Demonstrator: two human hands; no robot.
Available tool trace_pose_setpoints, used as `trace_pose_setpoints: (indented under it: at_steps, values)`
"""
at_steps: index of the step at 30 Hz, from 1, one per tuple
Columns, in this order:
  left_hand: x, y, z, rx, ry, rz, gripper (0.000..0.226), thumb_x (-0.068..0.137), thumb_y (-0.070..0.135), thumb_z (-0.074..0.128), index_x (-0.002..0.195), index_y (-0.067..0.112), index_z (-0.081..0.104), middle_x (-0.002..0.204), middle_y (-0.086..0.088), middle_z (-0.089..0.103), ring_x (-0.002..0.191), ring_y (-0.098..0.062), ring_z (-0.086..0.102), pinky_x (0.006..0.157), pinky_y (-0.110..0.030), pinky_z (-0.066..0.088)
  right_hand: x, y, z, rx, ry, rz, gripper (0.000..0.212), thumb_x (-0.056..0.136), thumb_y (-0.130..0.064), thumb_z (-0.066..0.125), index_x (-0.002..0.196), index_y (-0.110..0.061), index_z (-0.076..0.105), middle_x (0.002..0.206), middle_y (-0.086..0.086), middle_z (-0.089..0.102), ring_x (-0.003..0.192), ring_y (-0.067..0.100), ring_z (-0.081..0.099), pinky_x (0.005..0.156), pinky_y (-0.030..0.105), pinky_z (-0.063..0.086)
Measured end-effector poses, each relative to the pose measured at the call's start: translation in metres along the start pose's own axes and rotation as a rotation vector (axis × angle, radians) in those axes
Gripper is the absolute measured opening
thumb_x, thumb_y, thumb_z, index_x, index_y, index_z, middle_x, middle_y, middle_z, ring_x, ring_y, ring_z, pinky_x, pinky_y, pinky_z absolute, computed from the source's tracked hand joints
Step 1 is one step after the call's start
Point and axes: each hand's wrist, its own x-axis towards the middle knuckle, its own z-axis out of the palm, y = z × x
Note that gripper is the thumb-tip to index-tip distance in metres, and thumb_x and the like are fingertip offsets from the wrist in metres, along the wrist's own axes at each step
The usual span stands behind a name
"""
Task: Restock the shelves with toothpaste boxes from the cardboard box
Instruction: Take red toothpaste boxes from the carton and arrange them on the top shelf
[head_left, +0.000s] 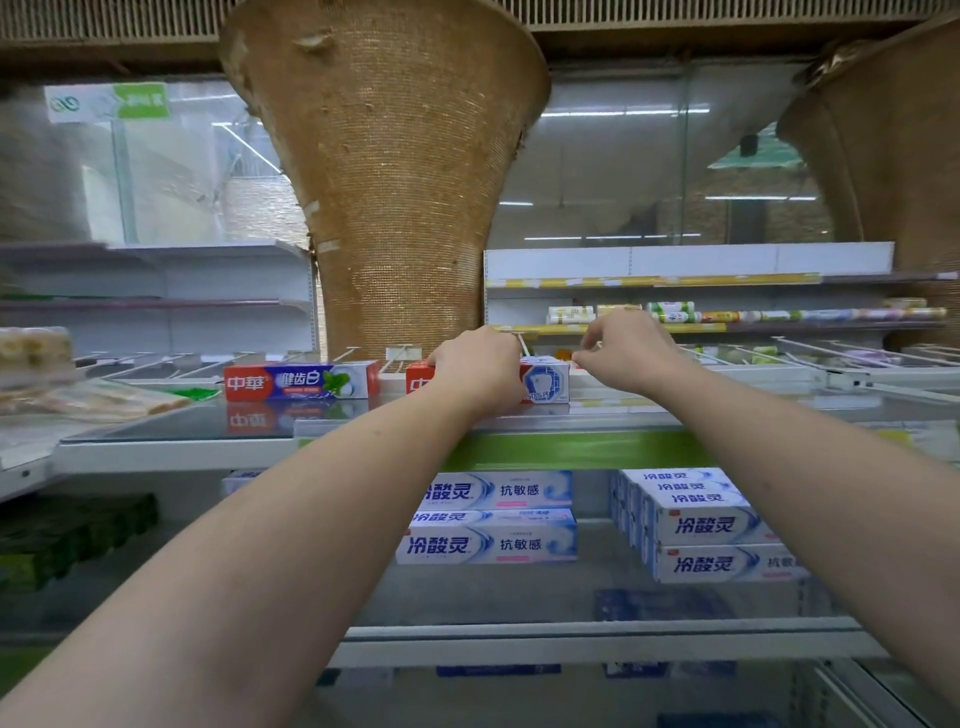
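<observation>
Gripping the toothpaste box (545, 382) on the top shelf (176, 451), the left hand (475, 366) curls its fingers over it; the right hand (621, 358) hovers just beside, fingers loosely bent and holding nothing. Light, stiff, crushable card: best held along its long sides.

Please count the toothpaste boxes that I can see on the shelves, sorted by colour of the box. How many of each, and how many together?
Red-and-blue toothpaste boxes on the top glass shelf: 2, one standing free, one under the left hand.
White-and-blue toothpaste boxes on the shelf below: 7 clearly visible, 2 in the middle stack, 5 in the right stack.
Total: 9. Blurred packs elsewhere are not counted.
</observation>
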Motion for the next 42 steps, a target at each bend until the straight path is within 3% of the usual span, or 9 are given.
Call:
trace_pose_setpoints:
  at_steps: [5,9,13,16,20,27,33,36,42]
  values:
    - [0.001,0.000,0.002,-0.026,-0.021,-0.025,0.021,0.084,0.041,0.066,0.099,0.026,0.062,0.093,0.000,0.057,0.089,-0.029,0.060,0.087,-0.057,0.053,0.000,-0.001,0.001,0.002,-0.008,-0.001,0.020,0.090,-0.034,0.062,0.098,-0.020,0.073,0.104,0.003,0.069,0.094,0.022,0.059,0.073,0.032,0.049]
    - [-0.001,-0.001,-0.002,-0.042,-0.048,-0.021,0.023,0.085,0.043,0.065,0.102,0.029,0.061,0.102,0.001,0.060,0.093,-0.027,0.058,0.088,-0.053,0.052,-0.002,-0.002,-0.002,0.018,-0.025,0.009,0.021,0.089,-0.036,0.062,0.097,-0.021,0.074,0.104,0.002,0.070,0.098,0.023,0.061,0.085,0.038,0.049]
    - [-0.008,-0.017,-0.021,-0.110,0.006,-0.060,0.038,0.090,0.047,0.058,0.120,0.026,0.065,0.115,-0.001,0.066,0.106,-0.027,0.060,0.090,-0.046,0.054,-0.003,-0.008,-0.010,0.019,-0.017,-0.035,0.025,0.088,-0.039,0.062,0.102,-0.021,0.073,0.106,0.002,0.070,0.100,0.025,0.061,0.079,0.034,0.050]
    - [-0.021,-0.042,-0.041,-0.101,0.082,-0.162,0.035,0.090,0.041,0.055,0.118,0.024,0.066,0.115,-0.003,0.067,0.106,-0.028,0.061,0.091,-0.045,0.055,-0.004,-0.018,-0.017,0.052,-0.004,-0.056,0.025,0.089,-0.039,0.063,0.103,-0.021,0.072,0.108,0.003,0.068,0.100,0.027,0.059,0.074,0.032,0.042]
    - [-0.047,-0.072,-0.064,-0.044,0.119,-0.297,0.029,0.083,0.037,0.058,0.107,0.025,0.069,0.107,-0.006,0.069,0.101,-0.031,0.063,0.082,-0.039,0.054,-0.005,-0.040,-0.019,0.130,0.006,-0.100,0.023,0.085,-0.041,0.063,0.099,-0.025,0.072,0.108,0.003,0.069,0.103,0.028,0.060,0.075,0.032,0.045]
    - [-0.113,-0.106,-0.086,0.015,0.154,-0.437,0.033,0.092,0.039,0.058,0.116,0.019,0.069,0.121,-0.008,0.068,0.114,-0.032,0.060,0.087,-0.035,0.048,-0.025,-0.120,-0.009,0.288,-0.018,-0.304,0.028,0.085,-0.042,0.062,0.100,-0.022,0.074,0.105,0.003,0.071,0.102,0.025,0.063,0.088,0.040,0.054]
    - [-0.179,-0.153,-0.095,0.141,0.165,-0.544,0.034,0.091,0.036,0.058,0.116,0.017,0.069,0.121,-0.013,0.067,0.114,-0.034,0.059,0.086,-0.037,0.049,-0.057,-0.209,0.010,0.337,-0.022,-0.508,0.033,0.089,-0.043,0.059,0.113,-0.024,0.072,0.116,0.006,0.068,0.110,0.028,0.060,0.085,0.032,0.048]
    - [-0.217,-0.181,-0.102,0.191,0.153,-0.611,0.035,0.093,0.038,0.056,0.120,0.018,0.067,0.121,-0.011,0.067,0.113,-0.033,0.060,0.080,-0.036,0.046,-0.076,-0.259,0.023,0.384,-0.052,-0.583,0.032,0.088,-0.043,0.060,0.112,-0.024,0.072,0.114,0.012,0.066,0.108,0.033,0.059,0.085,0.034,0.048]
    - [-0.299,-0.241,-0.095,0.212,0.110,-0.738,0.031,0.093,0.044,0.050,0.105,0.021,0.066,0.110,-0.004,0.065,0.103,-0.029,0.059,0.082,-0.043,0.055,-0.136,-0.358,0.057,0.513,-0.100,-0.738,0.030,0.089,-0.040,0.061,0.111,-0.023,0.070,0.113,0.010,0.063,0.109,0.032,0.057,0.088,0.035,0.046]
